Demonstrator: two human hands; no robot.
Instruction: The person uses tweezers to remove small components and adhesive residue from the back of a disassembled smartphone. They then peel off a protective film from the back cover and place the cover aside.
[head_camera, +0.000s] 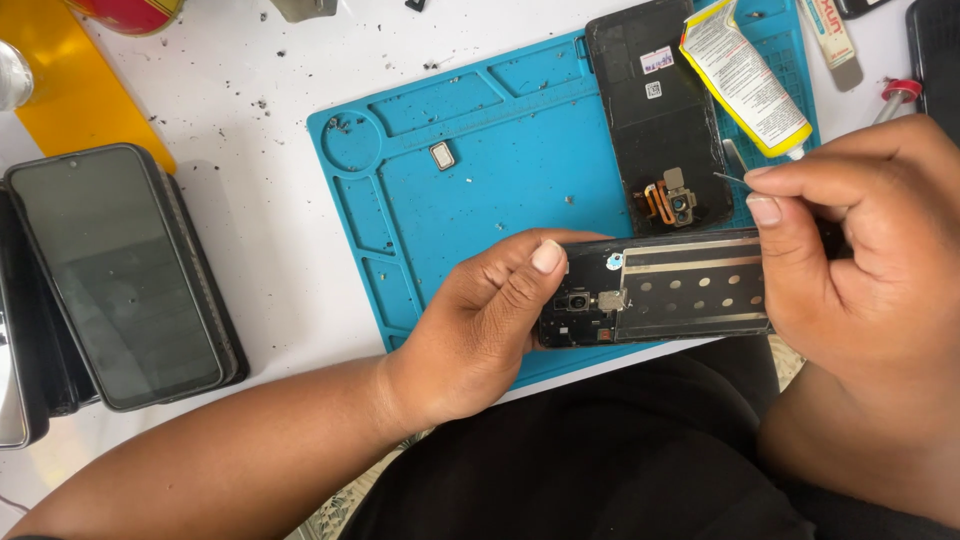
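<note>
My left hand (480, 325) grips the left end of an opened black phone body (660, 290), held flat just above the near edge of a blue repair mat (480, 170). The body's inside faces up, showing a metal shield plate with round holes and small camera modules. My right hand (865, 250) covers the body's right end and pinches a thin metal pointed tool (730, 179) between thumb and fingers, its tip pointing left above the plate.
A black back cover with a camera flex (655, 120) lies on the mat, next to a yellow-and-white glue tube (745, 80). A small square part (442, 155) rests on the mat. Stacked phones (120, 275) lie at the left on the white table.
</note>
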